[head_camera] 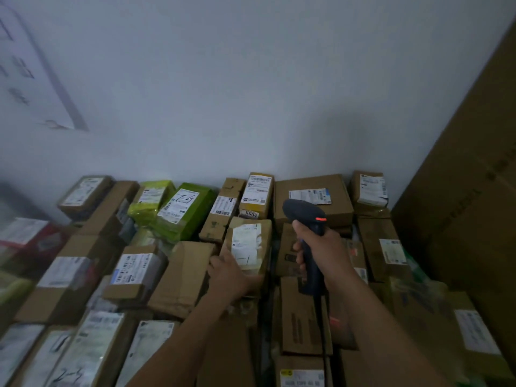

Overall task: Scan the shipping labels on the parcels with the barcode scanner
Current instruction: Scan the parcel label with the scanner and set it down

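Observation:
My right hand (321, 252) grips the handle of a dark barcode scanner (305, 215); a small red light glows on its head, and its cable hangs down. My left hand (230, 270) holds the near end of a small brown parcel (248, 244), tilted up, with a crinkled white shipping label (247, 241) facing me. The scanner head sits just right of and slightly above that parcel. Many labelled cardboard parcels lie packed around them. A faint red patch of light shows on a box (335, 321) below my right forearm.
Two green plastic mailers (178, 210) lie at the back left of the pile. A flat wide box (312, 196) sits behind the scanner. A tall cardboard carton (474, 191) leans at the right. A white wall (223, 93) stands directly behind the pile.

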Available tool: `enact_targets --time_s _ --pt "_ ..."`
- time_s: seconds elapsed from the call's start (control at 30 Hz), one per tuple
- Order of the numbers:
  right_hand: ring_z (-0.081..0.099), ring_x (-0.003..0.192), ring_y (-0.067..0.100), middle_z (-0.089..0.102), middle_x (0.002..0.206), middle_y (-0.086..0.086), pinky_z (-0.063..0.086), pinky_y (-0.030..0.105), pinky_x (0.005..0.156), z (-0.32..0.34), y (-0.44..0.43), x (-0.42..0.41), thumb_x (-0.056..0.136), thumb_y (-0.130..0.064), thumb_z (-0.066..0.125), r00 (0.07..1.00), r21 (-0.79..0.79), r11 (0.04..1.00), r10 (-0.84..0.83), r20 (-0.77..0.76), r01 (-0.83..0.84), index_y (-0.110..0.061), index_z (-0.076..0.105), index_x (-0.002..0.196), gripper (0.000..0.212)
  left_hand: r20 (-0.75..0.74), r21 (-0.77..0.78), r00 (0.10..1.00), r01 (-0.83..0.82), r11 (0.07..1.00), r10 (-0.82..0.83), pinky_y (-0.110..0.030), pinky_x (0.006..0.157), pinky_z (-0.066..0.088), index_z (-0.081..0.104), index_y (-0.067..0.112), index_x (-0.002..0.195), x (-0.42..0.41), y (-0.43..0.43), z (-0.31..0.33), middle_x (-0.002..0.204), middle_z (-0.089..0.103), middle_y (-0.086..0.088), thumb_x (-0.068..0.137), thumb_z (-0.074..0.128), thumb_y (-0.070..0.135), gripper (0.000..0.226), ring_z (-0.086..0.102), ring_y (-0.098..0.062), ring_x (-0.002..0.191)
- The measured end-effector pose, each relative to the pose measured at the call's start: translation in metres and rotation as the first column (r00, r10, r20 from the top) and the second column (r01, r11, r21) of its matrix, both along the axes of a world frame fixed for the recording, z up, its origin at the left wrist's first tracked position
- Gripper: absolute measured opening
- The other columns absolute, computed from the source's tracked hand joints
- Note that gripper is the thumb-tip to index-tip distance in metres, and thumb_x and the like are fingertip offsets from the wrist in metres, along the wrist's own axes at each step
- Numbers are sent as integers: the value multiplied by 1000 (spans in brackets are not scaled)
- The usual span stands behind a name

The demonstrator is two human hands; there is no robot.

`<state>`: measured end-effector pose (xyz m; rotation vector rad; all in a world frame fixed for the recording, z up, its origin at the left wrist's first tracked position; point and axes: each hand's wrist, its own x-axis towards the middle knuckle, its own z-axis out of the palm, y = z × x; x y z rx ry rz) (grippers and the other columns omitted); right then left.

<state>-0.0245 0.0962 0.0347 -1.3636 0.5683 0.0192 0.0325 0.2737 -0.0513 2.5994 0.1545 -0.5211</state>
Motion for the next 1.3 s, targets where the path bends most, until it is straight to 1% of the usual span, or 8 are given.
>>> enact_targets --time_s 0.17,0.27,0.37,0.63,0.8,0.97,1.13,1.3 --pt "54 50 17 62 70 9 45 28 48 -7 -13 29 89 -33 67 999 5 999 32 1 -32 -6 64 87 27 113 175 993 8 984 -28 -48 113 26 11 12 151 14 -10 -2 149 24 -20 70 61 79 116 28 -39 137" --pt "54 48 16 62 69 9 44 26 45 -24 -18 38 89 -33 67 997 13 997 76 -26 -76 -6 64 87 27 341 120 939 11 993 -51 -44 110 32 20 9 150 48 -25 2 147 32 -18 84 56 67 95 33 -34 135" --pt "53 46 17 61 69 12 42 26 42 -41 -24 44 89 -32 68 999 81 996 27 -38 -24 -4 62 87 28 413 124 904 62 990 -108 -37 104 37 24 8 149 91 -47 6 145 36 -13 91 57 55 82 38 -27 131" --pt "50 43 19 59 66 13 40 24 40 -72 -41 49 87 -33 70 998 163 986 -8 -67 19 -2 61 82 33 170 238 985 -70 969 30 -46 109 34 29 1 147 160 -74 -15 145 40 -18 74 62 75 109 39 -35 133" --pt "50 44 18 59 66 12 40 24 41 -70 -43 46 88 -33 69 999 193 981 12 -44 -3 -2 61 85 32 143 20 977 -160 987 156 -44 94 49 43 3 135 161 -74 -16 123 52 -15 53 64 63 104 55 -31 109" --pt "51 47 17 59 66 9 41 26 43 -47 -40 33 88 -34 68 1000 208 978 16 2 -16 -3 60 91 32 352 -191 920 -110 975 173 -34 84 44 36 3 137 128 -68 6 131 37 -14 72 76 40 84 46 -23 112" --pt "53 47 16 62 66 8 43 26 45 7 -35 16 88 -34 68 998 131 991 24 66 -32 -1 63 94 34 433 -509 865 2 861 254 -21 67 46 40 17 126 86 -46 42 117 52 -4 67 85 31 76 58 -17 103" --pt "54 50 17 60 72 11 45 27 47 80 -22 12 89 -34 68 981 -64 997 44 191 -32 -5 62 90 30 370 -717 864 33 696 341 -23 73 51 32 24 124 51 -21 97 118 56 -1 77 82 24 69 60 -19 106"
